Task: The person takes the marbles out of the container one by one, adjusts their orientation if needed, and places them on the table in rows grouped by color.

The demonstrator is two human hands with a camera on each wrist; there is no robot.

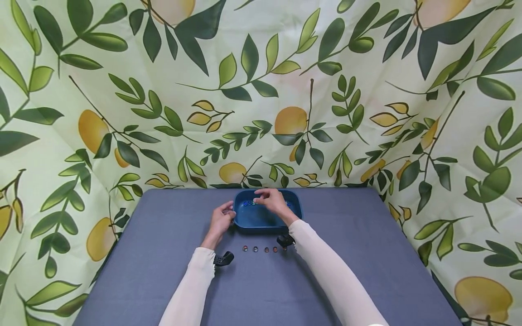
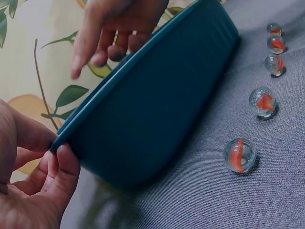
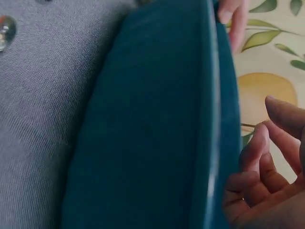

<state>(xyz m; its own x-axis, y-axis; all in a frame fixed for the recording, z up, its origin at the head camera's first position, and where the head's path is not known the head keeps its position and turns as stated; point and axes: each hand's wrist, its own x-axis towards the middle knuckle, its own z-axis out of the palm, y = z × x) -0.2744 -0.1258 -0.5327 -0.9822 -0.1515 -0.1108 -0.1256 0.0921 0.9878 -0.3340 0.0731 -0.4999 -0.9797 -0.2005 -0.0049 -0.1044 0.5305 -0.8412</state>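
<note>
Leaf-and-lemon printed cloth [image 1: 261, 90] behind and to both sides, draped down to a grey-blue worktop [image 1: 163, 280].

At the far middle of the worktop, a teal basin [image 1: 261, 222] — rounded corners, smooth thick wall, standing flat. Probably rigid moulded plastic, light enough to slide or tip at a touch, a little slick on the outside; best taken by the rolled rim [image 2: 143, 57], where a thumb can hook over. Inside, near the far wall, a cluster of blue marbles [image 1: 248, 203], small and hard to count.

Left hand [image 1: 220, 222] at the basin's near left corner: thumb and fingers pinched on the rim, as shown close up in the left wrist view [image 2: 52, 167]. Firmly clamped or only steadying — cannot tell.

Right hand [image 1: 271, 201] reaching over the basin, fingers bent down toward the blue marbles. From the right wrist view [image 3: 267, 167], fingers loosely curled and slightly parted just inside the rim; nothing plainly held between them, though the fingertips are partly hidden in the head view.

Smallest of all, a row of five clear marbles with orange cores [image 1: 264, 249] on the cloth just in front of the basin, spaced apart, none touching [image 2: 240, 155]. Glass by the look: hard, smooth, quick to roll, easily lost from a loose pinch.
</note>
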